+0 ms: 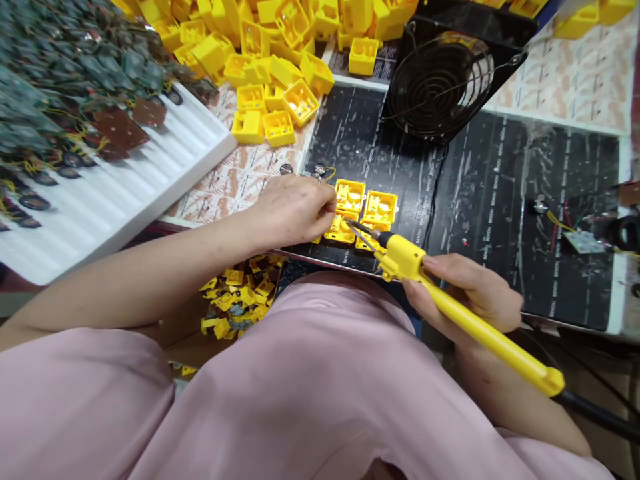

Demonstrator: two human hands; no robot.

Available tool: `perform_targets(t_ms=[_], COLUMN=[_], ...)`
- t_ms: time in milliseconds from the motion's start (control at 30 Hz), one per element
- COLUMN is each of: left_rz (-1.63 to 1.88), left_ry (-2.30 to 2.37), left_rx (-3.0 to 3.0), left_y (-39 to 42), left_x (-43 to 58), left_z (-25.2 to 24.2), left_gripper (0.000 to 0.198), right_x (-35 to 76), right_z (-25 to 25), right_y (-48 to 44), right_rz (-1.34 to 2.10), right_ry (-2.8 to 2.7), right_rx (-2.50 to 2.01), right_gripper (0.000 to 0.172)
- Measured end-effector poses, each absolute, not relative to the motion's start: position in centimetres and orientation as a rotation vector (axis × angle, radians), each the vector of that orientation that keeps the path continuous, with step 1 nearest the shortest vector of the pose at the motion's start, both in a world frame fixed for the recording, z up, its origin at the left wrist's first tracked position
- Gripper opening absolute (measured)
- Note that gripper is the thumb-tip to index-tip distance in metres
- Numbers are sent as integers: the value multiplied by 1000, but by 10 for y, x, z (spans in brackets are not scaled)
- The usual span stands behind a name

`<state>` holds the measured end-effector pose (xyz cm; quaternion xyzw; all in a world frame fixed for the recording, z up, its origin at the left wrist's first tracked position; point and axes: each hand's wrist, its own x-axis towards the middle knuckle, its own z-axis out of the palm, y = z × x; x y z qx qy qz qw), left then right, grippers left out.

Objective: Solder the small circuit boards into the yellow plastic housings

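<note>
My right hand [475,290] grips a yellow soldering iron [480,327] with a black cable at its back end. Its tip points left and down into one of several small yellow plastic housings [381,208] grouped on the black bench mat. My left hand [299,208] is closed at the left side of this group, fingertips pinched together by the near-left housing [341,228]. Whatever those fingers hold is hidden. Just beyond the left hand, a small round speaker [320,170] with yellow wires lies on the mat, near another round part [286,169].
A heap of yellow housings [250,97] lies at the back. To its right stands a black fan [435,83]. A white ribbed tray [165,177] with many wired circuit boards is at left. A small board [585,241] with wires lies right. Below the bench edge are more yellow parts [243,293].
</note>
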<state>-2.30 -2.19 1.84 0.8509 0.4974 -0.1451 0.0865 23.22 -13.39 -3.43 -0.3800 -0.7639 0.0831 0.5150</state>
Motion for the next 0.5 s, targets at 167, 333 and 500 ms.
perform_targets(t_ms=[167,333,500], left_rz=[-323,-200,-218], left_ry=[1367,1286,1283], left_rx=[2660,2725,2725], left_y=[-18,-15,-16], left_x=[-30,-34,-34], left_z=[10,5,5], left_gripper=[33,30,30], right_x=[221,217,225], right_z=[-30,-23,-11], right_y=[-124,-122,-125], right_rz=[109,151,196], right_ry=[-1926,-2006,-2016], right_rx=[-862,-854,-880], right_gripper=[26,26,24])
